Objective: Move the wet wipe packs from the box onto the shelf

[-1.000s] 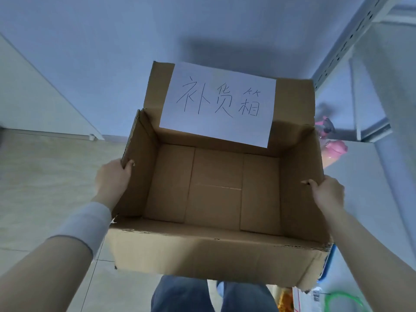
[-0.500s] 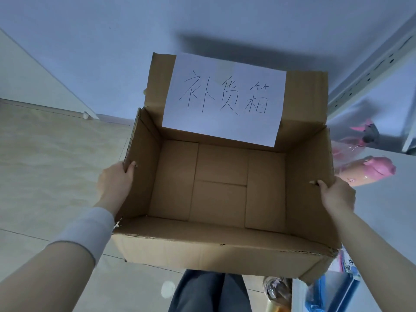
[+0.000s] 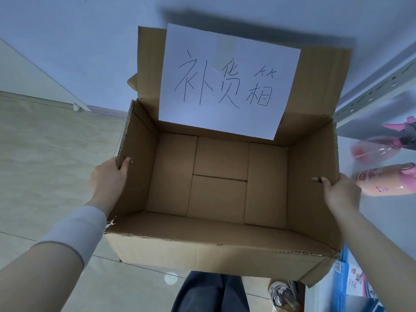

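Gripping opposite side walls, left hand (image 3: 108, 179) and right hand (image 3: 342, 192) hold empty brown cardboard box (image 3: 202, 248) crosswise; white shelf (image 3: 391, 208) lies rightward.

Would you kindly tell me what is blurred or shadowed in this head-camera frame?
Head view: the box and its sign are sharp; the pink bottles at the right edge are smeared; the flap throws a dark shadow on the wall above it; light is dim and bluish.

One box (image 3: 202, 248), one paper label (image 3: 225, 82), two grips (image 3: 108, 176) (image 3: 342, 194), perhaps two pink bottles (image 3: 387, 179), blurred.
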A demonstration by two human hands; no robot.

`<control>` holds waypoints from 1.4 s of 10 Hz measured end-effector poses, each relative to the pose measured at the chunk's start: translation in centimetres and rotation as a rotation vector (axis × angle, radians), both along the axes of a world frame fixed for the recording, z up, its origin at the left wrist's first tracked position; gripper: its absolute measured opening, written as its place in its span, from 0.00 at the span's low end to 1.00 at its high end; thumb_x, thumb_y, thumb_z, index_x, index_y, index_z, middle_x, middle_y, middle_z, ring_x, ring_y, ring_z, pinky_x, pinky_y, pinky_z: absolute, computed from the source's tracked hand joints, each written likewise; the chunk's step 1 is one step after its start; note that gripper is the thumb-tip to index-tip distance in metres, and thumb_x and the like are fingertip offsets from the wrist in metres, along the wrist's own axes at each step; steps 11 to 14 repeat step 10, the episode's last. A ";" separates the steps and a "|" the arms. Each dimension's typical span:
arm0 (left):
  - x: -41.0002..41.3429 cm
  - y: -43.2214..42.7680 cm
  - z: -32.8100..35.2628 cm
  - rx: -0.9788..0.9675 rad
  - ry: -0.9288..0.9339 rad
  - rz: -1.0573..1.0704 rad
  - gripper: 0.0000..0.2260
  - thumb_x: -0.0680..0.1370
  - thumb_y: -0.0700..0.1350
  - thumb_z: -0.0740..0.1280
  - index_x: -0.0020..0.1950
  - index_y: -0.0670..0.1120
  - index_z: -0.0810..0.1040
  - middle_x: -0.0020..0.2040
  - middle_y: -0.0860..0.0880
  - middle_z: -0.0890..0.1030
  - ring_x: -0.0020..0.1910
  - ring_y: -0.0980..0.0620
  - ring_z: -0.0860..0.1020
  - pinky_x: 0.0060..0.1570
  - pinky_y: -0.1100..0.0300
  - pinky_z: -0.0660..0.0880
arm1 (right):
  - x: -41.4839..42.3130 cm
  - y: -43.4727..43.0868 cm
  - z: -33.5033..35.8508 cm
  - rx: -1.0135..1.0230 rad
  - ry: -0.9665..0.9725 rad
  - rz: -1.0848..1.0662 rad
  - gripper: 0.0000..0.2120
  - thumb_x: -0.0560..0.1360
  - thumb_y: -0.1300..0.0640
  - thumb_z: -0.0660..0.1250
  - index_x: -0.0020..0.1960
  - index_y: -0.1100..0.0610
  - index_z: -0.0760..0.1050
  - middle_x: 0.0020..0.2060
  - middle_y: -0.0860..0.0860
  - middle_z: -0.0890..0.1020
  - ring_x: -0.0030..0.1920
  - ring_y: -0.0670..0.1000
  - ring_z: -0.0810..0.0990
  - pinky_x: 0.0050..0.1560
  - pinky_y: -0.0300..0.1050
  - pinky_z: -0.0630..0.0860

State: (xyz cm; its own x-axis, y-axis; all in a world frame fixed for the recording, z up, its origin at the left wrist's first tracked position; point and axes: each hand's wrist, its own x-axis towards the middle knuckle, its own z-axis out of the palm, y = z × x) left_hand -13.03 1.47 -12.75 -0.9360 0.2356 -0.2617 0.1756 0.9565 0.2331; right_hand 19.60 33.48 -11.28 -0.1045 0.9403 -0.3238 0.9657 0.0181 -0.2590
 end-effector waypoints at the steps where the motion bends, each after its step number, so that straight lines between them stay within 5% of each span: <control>1: -0.6 -0.3 -0.2 -0.021 0.005 0.004 0.18 0.79 0.53 0.59 0.44 0.39 0.76 0.43 0.32 0.79 0.47 0.32 0.76 0.40 0.52 0.66 | -0.7 -0.1 -0.2 -0.016 0.000 -0.005 0.16 0.78 0.59 0.62 0.58 0.71 0.73 0.54 0.70 0.78 0.56 0.68 0.76 0.53 0.54 0.73; 7: -1.9 -1.4 -1.4 -0.080 -0.025 0.089 0.17 0.80 0.51 0.59 0.51 0.37 0.77 0.49 0.32 0.79 0.51 0.32 0.76 0.45 0.49 0.70 | -3.7 -0.1 -1.1 -0.027 -0.076 0.010 0.17 0.79 0.57 0.61 0.61 0.69 0.72 0.56 0.67 0.78 0.58 0.67 0.75 0.54 0.53 0.73; 9: -1.2 -1.4 0.1 0.017 -0.186 0.140 0.20 0.79 0.51 0.60 0.65 0.38 0.67 0.60 0.34 0.75 0.59 0.33 0.73 0.54 0.47 0.69 | -3.3 0.0 -0.2 -0.102 -0.083 0.041 0.21 0.78 0.52 0.62 0.64 0.67 0.67 0.59 0.66 0.75 0.60 0.67 0.74 0.55 0.55 0.72; 10: -0.4 -0.4 2.7 0.037 -0.098 0.059 0.26 0.78 0.50 0.62 0.71 0.38 0.60 0.67 0.36 0.70 0.66 0.36 0.68 0.63 0.45 0.66 | -3.7 -0.6 1.5 -0.050 -0.068 0.087 0.25 0.78 0.51 0.62 0.68 0.64 0.63 0.62 0.65 0.74 0.62 0.66 0.73 0.59 0.57 0.70; 14: -0.4 -0.4 2.7 0.037 -0.098 0.059 0.26 0.78 0.50 0.62 0.71 0.38 0.60 0.67 0.36 0.70 0.66 0.36 0.68 0.63 0.45 0.66 | -3.7 -0.6 1.5 -0.050 -0.068 0.087 0.25 0.78 0.51 0.62 0.68 0.64 0.63 0.62 0.65 0.74 0.62 0.66 0.73 0.59 0.57 0.70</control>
